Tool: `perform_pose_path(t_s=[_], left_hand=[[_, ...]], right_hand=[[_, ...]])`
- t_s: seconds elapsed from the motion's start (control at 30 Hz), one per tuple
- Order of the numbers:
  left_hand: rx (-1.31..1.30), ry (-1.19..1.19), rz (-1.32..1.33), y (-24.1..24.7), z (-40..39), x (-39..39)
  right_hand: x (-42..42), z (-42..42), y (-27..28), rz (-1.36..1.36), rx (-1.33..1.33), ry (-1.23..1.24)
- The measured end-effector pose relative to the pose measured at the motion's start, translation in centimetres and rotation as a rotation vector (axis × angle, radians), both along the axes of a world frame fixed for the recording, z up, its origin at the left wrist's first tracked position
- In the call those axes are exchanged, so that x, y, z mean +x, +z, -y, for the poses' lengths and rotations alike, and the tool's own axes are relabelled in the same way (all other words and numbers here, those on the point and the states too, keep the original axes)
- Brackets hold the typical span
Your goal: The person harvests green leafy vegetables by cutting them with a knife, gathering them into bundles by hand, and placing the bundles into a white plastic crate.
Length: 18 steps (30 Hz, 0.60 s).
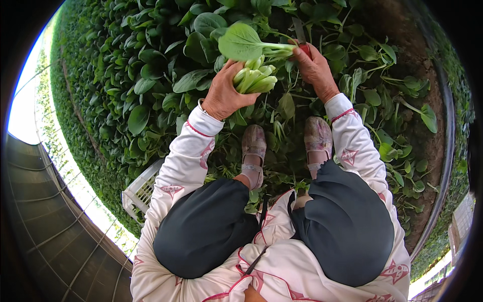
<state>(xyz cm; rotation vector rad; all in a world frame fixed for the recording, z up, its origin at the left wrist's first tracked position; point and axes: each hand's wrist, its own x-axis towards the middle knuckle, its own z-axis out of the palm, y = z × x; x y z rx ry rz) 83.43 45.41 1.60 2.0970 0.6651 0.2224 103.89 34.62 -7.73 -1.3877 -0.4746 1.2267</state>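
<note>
My left hand [229, 90] is closed around a bunch of leafy greens [256, 78], their pale cut stem ends turned towards my right side. In my right hand [315, 70] is a small knife [299, 31] with a red handle, its blade pointing away from me. The same hand's thumb and fingers pinch the stalks of one more green plant [241, 42], whose broad leaf reaches left over the bunch. The leaves of the bunch are mostly hidden behind my left hand. Both hands are above the bed, out beyond my shoes.
Dense standing greens [151, 71] fill the bed to the left and ahead. Loose plants and leaves [377, 96] lie on the right, beside bare soil [426, 166]. A dark hose or pipe [449, 124] runs along that edge. A white plastic crate [141, 188] stands by my left elbow.
</note>
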Motion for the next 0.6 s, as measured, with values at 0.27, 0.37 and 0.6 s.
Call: perform_pose_path(t_s=[0.27, 0.37, 0.6], left_hand=[[-0.642, 0.259, 0.11, 1.7, 2.4, 0.2], [-0.704, 0.284, 0.063, 1.9, 2.4, 0.3], [-0.702, 0.236, -0.103, 2.2, 1.8, -0.1]], right_hand=[[1.6, 1.9, 4.0, -0.055, 0.028, 0.035], [2.4, 2.8, 4.9, 0.04, 0.093, 0.076], [3.9, 3.5, 4.1, 0.208, 0.172, 0.329]])
